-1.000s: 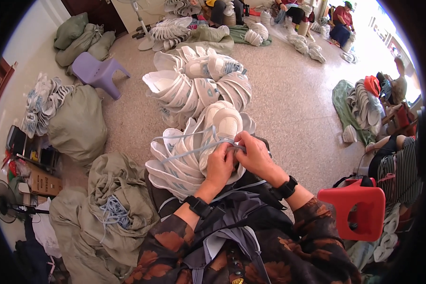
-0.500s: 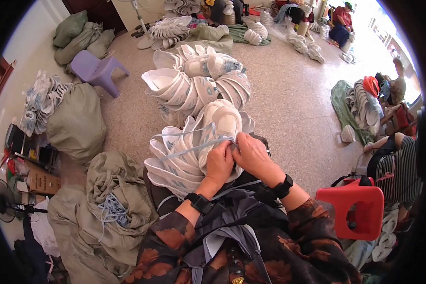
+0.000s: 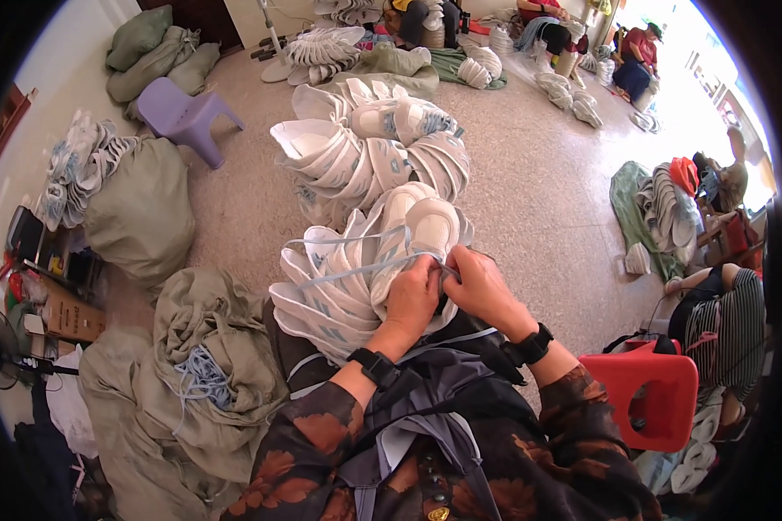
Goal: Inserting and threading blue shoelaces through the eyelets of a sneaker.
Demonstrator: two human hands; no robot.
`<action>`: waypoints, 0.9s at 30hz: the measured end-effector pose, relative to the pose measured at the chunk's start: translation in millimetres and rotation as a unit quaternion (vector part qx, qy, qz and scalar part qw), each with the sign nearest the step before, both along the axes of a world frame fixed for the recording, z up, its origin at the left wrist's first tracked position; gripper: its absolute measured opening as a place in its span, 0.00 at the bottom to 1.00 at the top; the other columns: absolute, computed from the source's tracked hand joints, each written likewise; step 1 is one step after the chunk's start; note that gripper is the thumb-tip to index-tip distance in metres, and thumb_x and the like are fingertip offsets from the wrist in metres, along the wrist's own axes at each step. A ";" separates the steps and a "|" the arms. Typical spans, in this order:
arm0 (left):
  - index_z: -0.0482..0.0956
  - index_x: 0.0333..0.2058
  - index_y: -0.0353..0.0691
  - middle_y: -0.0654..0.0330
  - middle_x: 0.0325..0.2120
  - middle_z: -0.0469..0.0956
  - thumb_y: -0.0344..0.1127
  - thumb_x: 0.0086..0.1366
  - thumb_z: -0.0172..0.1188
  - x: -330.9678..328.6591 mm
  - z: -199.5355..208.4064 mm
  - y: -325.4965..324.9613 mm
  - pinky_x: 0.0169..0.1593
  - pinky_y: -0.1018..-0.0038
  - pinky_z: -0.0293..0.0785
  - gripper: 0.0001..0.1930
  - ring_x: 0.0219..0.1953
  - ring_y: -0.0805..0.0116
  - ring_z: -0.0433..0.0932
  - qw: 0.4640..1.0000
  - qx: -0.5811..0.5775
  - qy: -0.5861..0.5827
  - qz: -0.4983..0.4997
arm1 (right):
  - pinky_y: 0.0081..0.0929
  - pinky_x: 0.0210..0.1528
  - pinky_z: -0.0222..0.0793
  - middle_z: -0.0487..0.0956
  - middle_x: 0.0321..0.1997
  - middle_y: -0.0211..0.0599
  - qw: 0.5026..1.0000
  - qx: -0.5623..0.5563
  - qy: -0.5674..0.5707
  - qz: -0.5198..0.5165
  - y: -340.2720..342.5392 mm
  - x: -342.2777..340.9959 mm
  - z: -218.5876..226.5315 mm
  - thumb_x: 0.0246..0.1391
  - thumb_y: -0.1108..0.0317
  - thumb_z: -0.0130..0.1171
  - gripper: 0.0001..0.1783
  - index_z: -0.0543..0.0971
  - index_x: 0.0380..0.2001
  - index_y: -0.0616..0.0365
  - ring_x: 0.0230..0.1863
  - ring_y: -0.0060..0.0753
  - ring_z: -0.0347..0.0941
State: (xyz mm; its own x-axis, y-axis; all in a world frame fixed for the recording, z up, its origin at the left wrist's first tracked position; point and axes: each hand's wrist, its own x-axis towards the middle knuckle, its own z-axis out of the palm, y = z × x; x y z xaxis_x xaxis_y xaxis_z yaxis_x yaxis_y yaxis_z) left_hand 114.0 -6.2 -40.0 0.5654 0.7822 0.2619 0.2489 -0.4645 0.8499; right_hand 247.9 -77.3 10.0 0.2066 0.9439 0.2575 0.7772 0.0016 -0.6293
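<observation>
On my lap lies a fanned row of white shoe uppers (image 3: 317, 300) with pale blue marks. The shoe upper in hand (image 3: 432, 227) points its rounded toe away from me. My left hand (image 3: 414, 293) pinches a light blue shoelace (image 3: 339, 274) at the throat of this upper, and its loose length trails left over the row. Close beside it, my right hand (image 3: 485, 288) is closed, thumb and finger pinched on the lace at the same spot. The eyelets there are hidden by my fingers.
Another curved pile of uppers (image 3: 356, 169) sits on the floor ahead. Left are a bundle of blue laces (image 3: 203, 379) on crumpled olive cloth (image 3: 130, 408), a full sack (image 3: 141, 217) and a purple chair (image 3: 182, 113). A red stool (image 3: 682, 382) stands at right. Other people sit farther off.
The view has shifted slightly. Both hands stay together at the upper's throat, still pinching the lace; the fingertips have changed position a little and sit slightly farther apart.
</observation>
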 end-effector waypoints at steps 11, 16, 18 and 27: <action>0.80 0.37 0.37 0.44 0.30 0.81 0.30 0.66 0.58 -2.1 -5.8 -0.1 0.35 0.55 0.74 0.05 0.33 0.41 0.80 0.995 0.100 -0.002 0.004 | 0.50 0.38 0.71 0.78 0.30 0.57 1.000 0.005 0.011 -0.007 -1.0 4.7 -3.3 0.45 0.74 0.56 0.09 0.72 0.32 0.65 0.35 0.63 0.75; 0.81 0.37 0.36 0.44 0.28 0.80 0.29 0.66 0.58 -4.4 0.8 1.3 0.33 0.58 0.74 0.05 0.29 0.43 0.80 0.998 0.054 0.012 -0.009 | 0.48 0.40 0.70 0.78 0.32 0.55 0.999 -0.008 0.046 -0.011 -0.7 0.6 -3.6 0.46 0.72 0.57 0.11 0.73 0.35 0.64 0.38 0.61 0.76; 0.81 0.37 0.37 0.46 0.27 0.81 0.30 0.66 0.58 -8.1 5.3 2.3 0.34 0.58 0.75 0.05 0.28 0.44 0.80 1.000 0.020 0.021 -0.010 | 0.47 0.40 0.70 0.78 0.31 0.54 0.998 -0.008 0.056 -0.017 -1.4 -3.9 -6.0 0.47 0.72 0.58 0.11 0.73 0.35 0.63 0.37 0.60 0.76; 0.78 0.36 0.33 0.52 0.51 0.75 0.32 0.69 0.55 -194.4 119.6 88.8 0.68 0.56 0.62 0.07 0.57 0.58 0.73 0.685 -0.429 -0.586 -0.058 | 0.42 0.37 0.70 0.77 0.30 0.47 0.987 -0.038 0.145 -0.054 0.1 -3.7 -13.2 0.49 0.72 0.58 0.10 0.73 0.36 0.61 0.32 0.49 0.75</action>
